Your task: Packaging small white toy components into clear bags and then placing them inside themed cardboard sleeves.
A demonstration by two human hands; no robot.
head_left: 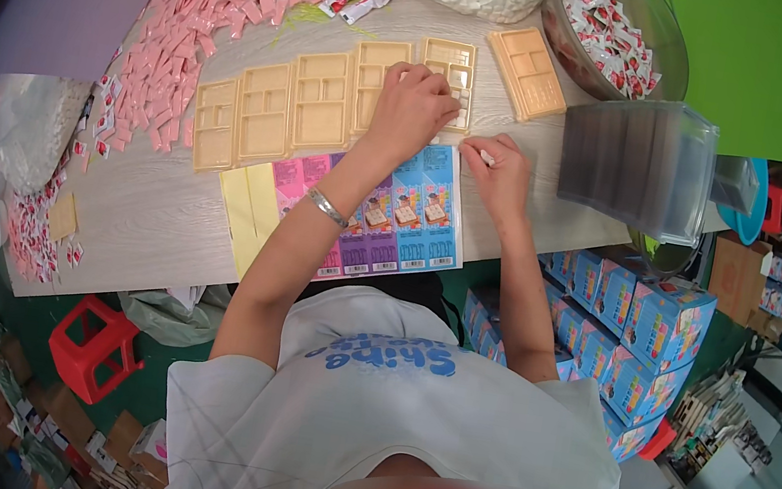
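Observation:
A row of pale yellow compartment trays runs across the table. My left hand (412, 106) reaches over the rightmost tray (452, 51) of the row, fingers bent down and drawn together at its compartments. What those fingertips hold, if anything, I cannot make out. Small white pieces show in that tray beside the fingers. Just to the right, my right hand (501, 172) is closed, a small white piece (487, 159) pinched between its fingers. Under my left forearm lies a printed sheet (406, 208) in pink, purple and blue panels, with a yellow strip at its left.
Stacked trays (528, 73) lie to the right, near a clear plastic bin (630, 164) and a round tub (681, 60) of strawberry-printed sachets. Pink packets (196, 23) spread over the far left. Blue boxes (668, 321) are piled at lower right; a red stool (97, 350) stands lower left.

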